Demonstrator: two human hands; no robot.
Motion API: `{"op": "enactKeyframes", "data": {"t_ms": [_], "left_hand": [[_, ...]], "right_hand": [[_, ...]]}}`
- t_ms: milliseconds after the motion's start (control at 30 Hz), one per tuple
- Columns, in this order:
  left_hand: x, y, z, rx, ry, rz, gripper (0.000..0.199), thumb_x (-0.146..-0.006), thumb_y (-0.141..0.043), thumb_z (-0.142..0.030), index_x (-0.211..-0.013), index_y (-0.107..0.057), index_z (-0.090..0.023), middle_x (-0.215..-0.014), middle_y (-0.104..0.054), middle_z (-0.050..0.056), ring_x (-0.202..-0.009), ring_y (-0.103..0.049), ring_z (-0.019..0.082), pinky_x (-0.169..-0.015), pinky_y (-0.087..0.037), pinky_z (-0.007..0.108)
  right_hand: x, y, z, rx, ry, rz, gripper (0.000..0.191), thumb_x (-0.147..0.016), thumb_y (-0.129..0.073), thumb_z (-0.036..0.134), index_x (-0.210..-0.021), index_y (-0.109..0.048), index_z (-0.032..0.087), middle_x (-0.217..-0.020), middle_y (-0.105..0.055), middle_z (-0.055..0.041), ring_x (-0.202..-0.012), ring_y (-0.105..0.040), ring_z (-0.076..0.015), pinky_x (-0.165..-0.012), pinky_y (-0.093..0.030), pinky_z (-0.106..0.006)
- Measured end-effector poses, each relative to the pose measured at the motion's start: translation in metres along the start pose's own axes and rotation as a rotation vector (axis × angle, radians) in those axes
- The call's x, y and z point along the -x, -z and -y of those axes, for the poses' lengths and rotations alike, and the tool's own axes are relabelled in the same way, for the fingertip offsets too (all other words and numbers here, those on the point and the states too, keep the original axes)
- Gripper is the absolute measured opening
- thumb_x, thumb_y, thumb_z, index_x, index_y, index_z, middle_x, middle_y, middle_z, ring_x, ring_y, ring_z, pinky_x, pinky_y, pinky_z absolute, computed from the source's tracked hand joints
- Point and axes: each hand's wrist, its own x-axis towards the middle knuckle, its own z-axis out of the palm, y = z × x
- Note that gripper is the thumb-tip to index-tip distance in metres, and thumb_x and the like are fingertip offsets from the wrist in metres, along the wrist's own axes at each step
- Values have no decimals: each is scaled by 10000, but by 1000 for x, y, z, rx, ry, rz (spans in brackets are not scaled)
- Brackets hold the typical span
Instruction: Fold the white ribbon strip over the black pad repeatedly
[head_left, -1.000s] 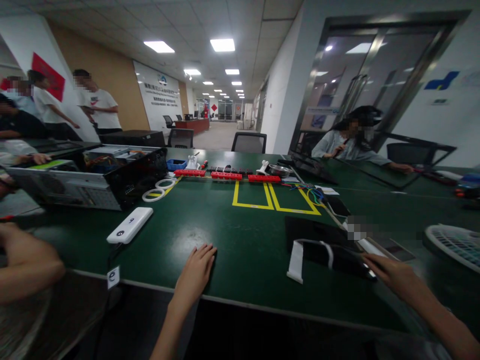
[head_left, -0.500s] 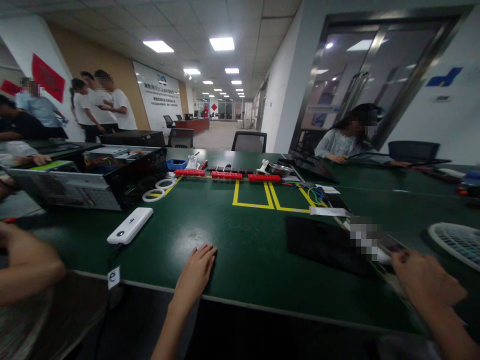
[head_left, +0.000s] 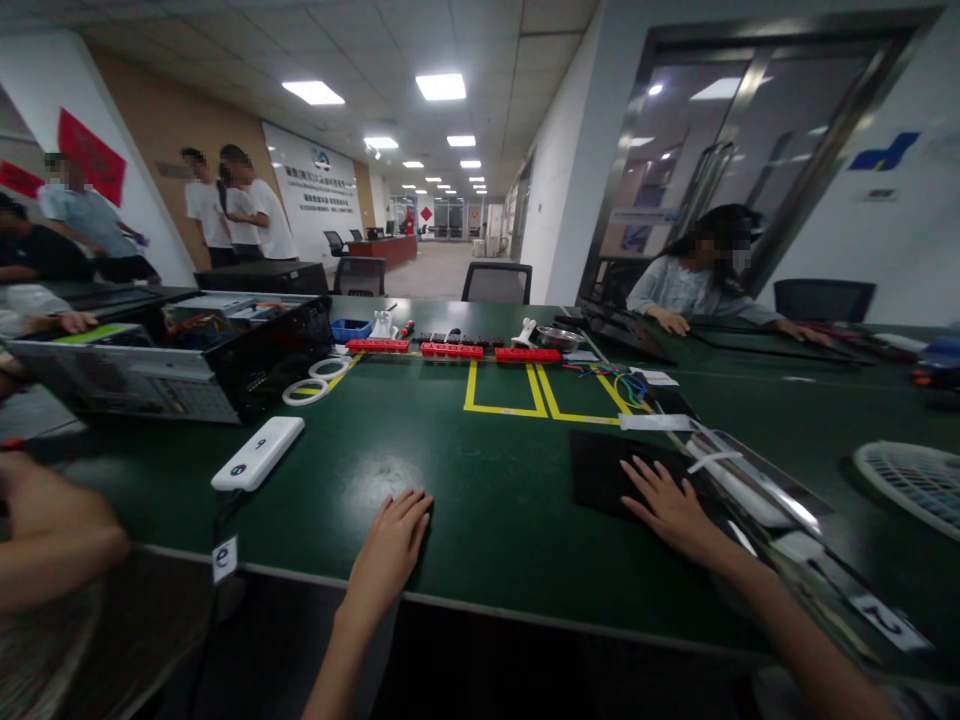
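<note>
My left hand [head_left: 391, 538] lies palm down on the green tabletop [head_left: 495, 530], its fingers stretched out and nothing in them. On the right, my right hand [head_left: 671, 508] is open with fingers spread, over a thin black mat [head_left: 596, 470]; whether the palm presses on it I cannot tell. Just beyond that hand are a flat dark device with a bright edge [head_left: 784, 492] and a white object partly under it. A white power bank [head_left: 259, 455] with a handwritten mark and a black cable lies left of my left hand.
An opened computer case [head_left: 142, 375] stands at left, beside white rings [head_left: 306, 391]. Red strips [head_left: 452, 350], yellow tape outlines [head_left: 506, 411] and coloured wires [head_left: 634, 388] lie farther back. A white grille [head_left: 911, 485] is at right. Another person's arm [head_left: 56, 530] rests near left; someone sits across.
My right hand has let go of the phone-like device at the right and moved left, opening over the black mat. My left hand stays put. People in the background have shifted.
</note>
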Motion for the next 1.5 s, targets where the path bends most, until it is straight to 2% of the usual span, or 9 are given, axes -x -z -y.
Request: {"op": "enactKeyframes", "data": {"t_ms": [100, 300, 600, 833, 1100, 1233, 1367, 1433, 1500], "left_hand": [[0, 1, -1, -8, -3, 2, 331, -948, -380, -248, -1203, -588, -206, -1283, -589, 74, -1238, -487, 197, -1076, -319, 445], [0, 1, -2, -48, -13, 6, 325, -935, -414, -262, -1204, -585, -198, -1283, -588, 84, -1238, -488, 211, -1069, -327, 449], [1, 2, -2, -80, -40, 10, 333, -916, -454, -277, -1217, -574, -200, -1292, -578, 92, -1239, -485, 229, -1065, -326, 462], [2, 4, -4, -73, -70, 52, 429, -903, -489, -376, -1310, -495, -241, -1339, -540, 71, -1282, -429, 251, -1064, -311, 478], [4, 4, -2, -101, -144, 68, 459, -867, -540, -436, -1308, -499, -318, -1345, -536, 37, -1288, -408, 294, -1052, -299, 527], [3, 4, -1, -110, -142, 78, 470, -856, -558, -446, -1306, -501, -324, -1353, -529, 30, -1287, -410, 294, -1050, -306, 522], [3, 4, 0, -96, -136, 87, 462, -862, -545, -458, -1305, -500, -336, -1344, -539, 26, -1296, -399, 286, -1047, -311, 521], [3, 4, 0, -91, -130, 86, 452, -870, -540, -442, -1307, -499, -333, -1343, -540, 27, -1292, -405, 282, -1048, -312, 515], [3, 4, -1, -89, -126, 85, 445, -874, -541, -424, -1307, -500, -329, -1344, -539, 26, -1288, -411, 279, -1050, -311, 509]], "right_hand": [[-3, 4, 20, 4, -55, 94, 648, -892, -191, 549, -1457, -241, 235, -1520, -221, -63, -1374, -176, -349, -1028, -211, -635], [-3, 24, 72, 1, -73, 165, 646, -902, -187, 529, -1470, -184, 222, -1537, -152, -42, -1388, -108, -341, -1057, -164, -615], [3, 37, 180, -103, 114, 103, 646, -904, -226, 540, -1462, -217, 215, -1532, -156, -50, -1386, -88, -360, -1066, -106, -617], [11, 50, 220, -166, 168, 105, 650, -900, -250, 537, -1459, -239, 206, -1528, -160, -68, -1384, -100, -368, -1063, -102, -622], [14, 47, 235, -212, 200, 110, 649, -903, -262, 525, -1466, -216, 205, -1534, -138, -59, -1385, -58, -376, -1066, -58, -626], [16, 51, 227, -332, 313, 170, 639, -904, -276, 540, -1474, -99, 312, -1549, -42, -1, -1398, 8, -334, -1056, -19, -644], [12, 57, 190, -479, 336, 140, 651, -909, -301, 497, -1475, -31, 320, -1557, -12, -13, -1412, -22, -216, -1107, -132, -504], [6, 59, 159, -438, 221, 28, 623, -907, -313, 439, -1475, -123, 270, -1554, -74, -54, -1409, -74, -219, -1098, -190, -472], [-1, 60, 121, -294, 50, -111, 592, -899, -312, 370, -1458, -208, 204, -1531, -167, -114, -1394, -146, -259, -1074, -221, -506]]}}
